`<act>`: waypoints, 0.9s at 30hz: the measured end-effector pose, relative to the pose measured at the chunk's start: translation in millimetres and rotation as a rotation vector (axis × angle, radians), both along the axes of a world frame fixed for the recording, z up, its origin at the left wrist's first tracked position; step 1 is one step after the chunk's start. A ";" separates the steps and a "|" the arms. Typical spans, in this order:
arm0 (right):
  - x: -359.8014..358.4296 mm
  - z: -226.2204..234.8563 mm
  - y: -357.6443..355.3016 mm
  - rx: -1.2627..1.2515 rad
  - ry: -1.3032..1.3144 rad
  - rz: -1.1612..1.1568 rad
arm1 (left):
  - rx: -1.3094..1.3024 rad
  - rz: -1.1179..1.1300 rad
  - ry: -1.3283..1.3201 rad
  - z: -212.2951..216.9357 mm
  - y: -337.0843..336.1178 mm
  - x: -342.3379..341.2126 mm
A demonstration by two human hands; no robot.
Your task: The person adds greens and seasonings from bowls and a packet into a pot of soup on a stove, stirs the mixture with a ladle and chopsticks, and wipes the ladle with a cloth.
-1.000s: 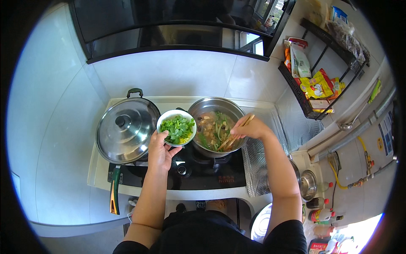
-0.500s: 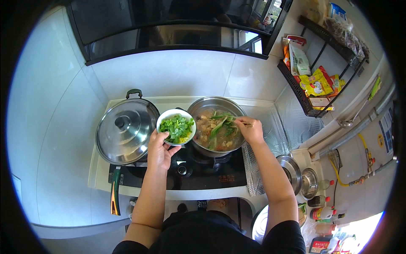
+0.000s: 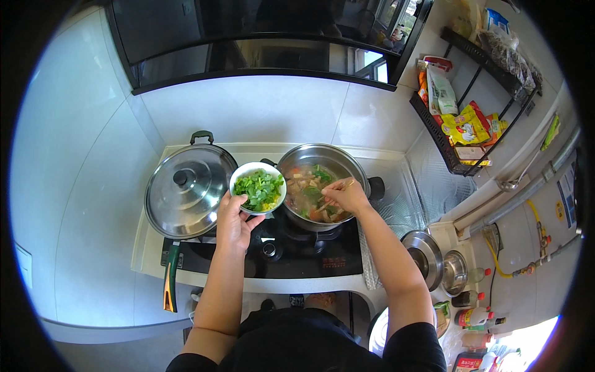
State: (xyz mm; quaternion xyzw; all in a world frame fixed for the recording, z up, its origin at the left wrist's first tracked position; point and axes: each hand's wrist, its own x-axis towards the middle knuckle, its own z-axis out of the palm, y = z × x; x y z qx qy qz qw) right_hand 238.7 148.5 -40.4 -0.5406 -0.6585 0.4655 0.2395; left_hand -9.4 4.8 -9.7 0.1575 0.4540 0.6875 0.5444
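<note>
My left hand [image 3: 235, 220] grips a small white bowl [image 3: 277, 204] from its near left side, thumb at the rim. Chopped green herbs [image 3: 259, 186] fill it, with some yellowish bits among them. Over the near right part of a steel pot [image 3: 308, 149], my right hand [image 3: 347, 197] is closed on a pair of chopsticks [image 3: 349, 183], mostly covered by the fingers. The chopstick tips point down into the pot. Inside is a steaming stew [image 3: 304, 181] with pale chunks, orange-red pieces and green leaves. The bowl hangs just left of the pot, above the black gas stove [image 3: 297, 257].
A lidded pan [image 3: 186, 204] stands on the left burner, its green handle [image 3: 171, 279] jutting past the counter's front. Steel bowls [image 3: 455, 273] and several bottles [image 3: 474, 316] line the right side. A black rack [image 3: 443, 139] with packets hangs at upper right.
My right hand has moved left and lower over the pot. The long green strips seen at the chopsticks have gone down into the stew. The bowl has stayed nearly in place.
</note>
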 end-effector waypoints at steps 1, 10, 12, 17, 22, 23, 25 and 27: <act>0.1 3.7 -3.5 -0.014 0.040 0.026 | 0.004 -0.002 -0.003 -0.5 0.5 0.6; 41.6 55.3 -8.3 0.072 -0.147 -0.081 | -0.002 -0.010 -0.014 -4.2 4.6 4.3; 49.3 74.3 -15.7 0.074 -0.084 -0.050 | -0.008 -0.003 -0.016 -4.0 3.5 4.1; 36.8 70.6 -32.6 0.398 -0.101 -0.113 | -0.007 -0.004 -0.003 -5.8 4.6 5.0; 22.7 10.0 -37.4 0.419 -0.091 -0.001 | -0.002 -0.014 -0.023 -1.0 5.2 9.3; 22.1 9.7 -37.4 0.321 -0.038 0.001 | -0.001 -0.015 -0.024 0.3 5.2 10.1; 29.1 30.4 -35.2 0.098 0.120 0.026 | 0.002 -0.003 -0.021 -0.5 3.6 8.8; 36.9 45.2 -30.5 -0.062 0.230 0.059 | 0.010 0.008 -0.018 -3.4 3.7 7.2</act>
